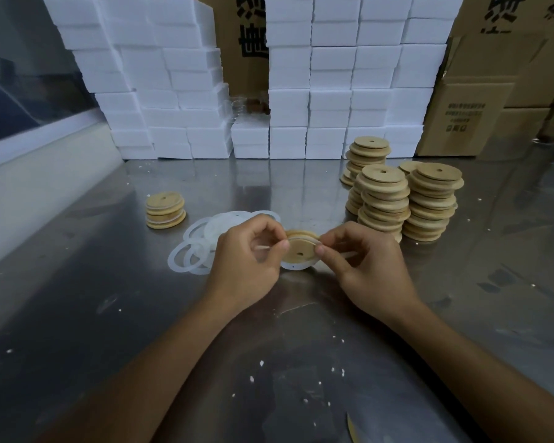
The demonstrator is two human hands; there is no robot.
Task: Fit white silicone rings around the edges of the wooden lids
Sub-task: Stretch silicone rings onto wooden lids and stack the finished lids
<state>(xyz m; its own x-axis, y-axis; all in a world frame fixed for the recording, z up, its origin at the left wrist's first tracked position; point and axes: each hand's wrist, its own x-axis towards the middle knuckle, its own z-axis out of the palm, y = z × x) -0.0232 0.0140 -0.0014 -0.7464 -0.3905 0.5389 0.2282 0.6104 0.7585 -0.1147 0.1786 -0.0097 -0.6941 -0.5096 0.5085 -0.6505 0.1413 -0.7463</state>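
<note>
Stainless-steel worktable (109, 314), scuffed and flecked with white crumbs, carries the work; stacked white foam blocks (333, 91) and brown printed cardboard cartons (493, 91) close off the rear.

Item in hand: one round pale wooden lid with a small centre hole (299, 249), held just above the table at centre, flat face tilted toward the camera. A thin white silicone ring (304, 241) lies across its upper edge and runs out sideways to both hands, so the ring's stretched axis is left to right.

Left hand (250, 257): fingers curled, thumb and forefinger pinching the ring at the lid's left edge. Right hand (355, 260): likewise curled, pinching the ring at the right edge. Both hands touch the lid; neither is nearer.

Judgement: the ring is seated only along the far rim; the near, lower rim appears not yet seated, so the next move must draw the ring down toward the person.

Loose translucent white rings (195, 247) lie just left of the left hand. Short stack of finished lids (166, 209) sits far left; tall stacks of bare wooden lids (403, 199) stand to the right.
</note>
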